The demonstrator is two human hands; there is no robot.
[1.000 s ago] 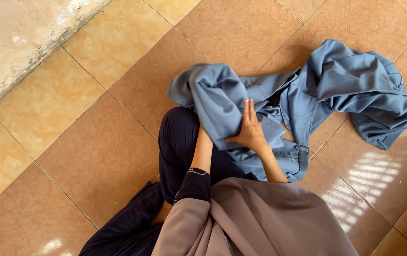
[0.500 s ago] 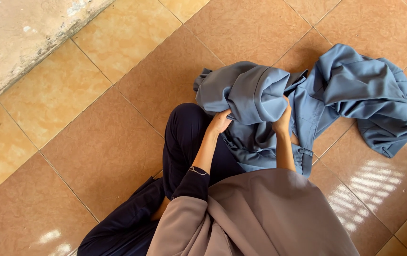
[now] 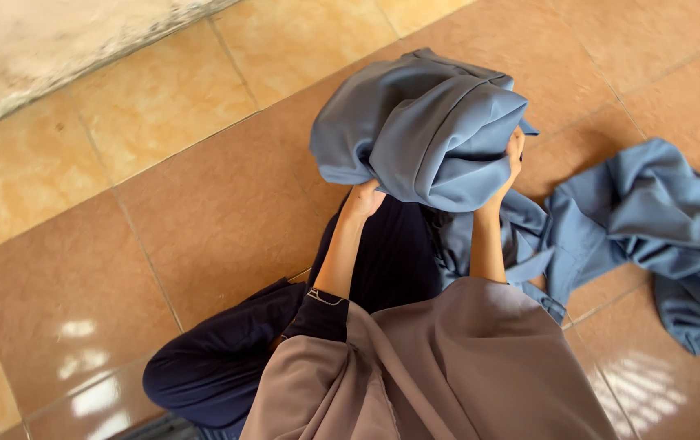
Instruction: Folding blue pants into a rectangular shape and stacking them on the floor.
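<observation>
The glossy terracotta-tiled floor fills nearly the whole view, its square tiles set on a diagonal with pale grout lines and patches of window light reflected low down. Along the top left edge runs a pale, stained concrete strip, perhaps a step or the foot of a wall. The person sits on the floor in dark navy trousers, with a taupe fabric draped over the lap.

The large slate-blue cloth garment is lifted in a bunched mass in front of the knees, while its other end trails down across the legs and lies crumpled on the tiles to the right. The left hand is closed on the lower left edge of the raised bundle. The right hand grips its right side, fingers mostly buried in the folds.

By the look of it, the cloth is being gathered or shaken open. A tidy hold would call for finding an edge or seam in the bunched part.
</observation>
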